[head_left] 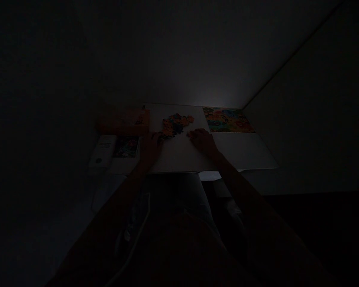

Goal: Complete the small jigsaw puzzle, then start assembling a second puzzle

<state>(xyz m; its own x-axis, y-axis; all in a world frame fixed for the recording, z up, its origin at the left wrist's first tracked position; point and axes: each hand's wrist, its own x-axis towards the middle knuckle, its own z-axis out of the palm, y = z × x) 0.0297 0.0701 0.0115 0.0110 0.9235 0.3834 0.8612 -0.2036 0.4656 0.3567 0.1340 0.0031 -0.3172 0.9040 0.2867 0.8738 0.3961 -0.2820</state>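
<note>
The scene is very dark. A heap of small colourful pieces that look like jigsaw puzzle pieces [175, 124] lies on the white table [173, 157]. My left hand [151, 144] rests at the near left edge of the heap, its fingers apart and the fingertips by the nearest pieces. To the right of the heap, my right hand [202, 140] lies low over the table. Its fingers are bent and drawn together near the tips; whatever they pinch is too dark to make out.
A colourful picture sheet [229, 119] lies at the back right. On the left are an orange box [142, 121], a small dark picture card [126, 147] and a white object with printed marks [103, 149]. A pale wall [179, 71] rises behind the table.
</note>
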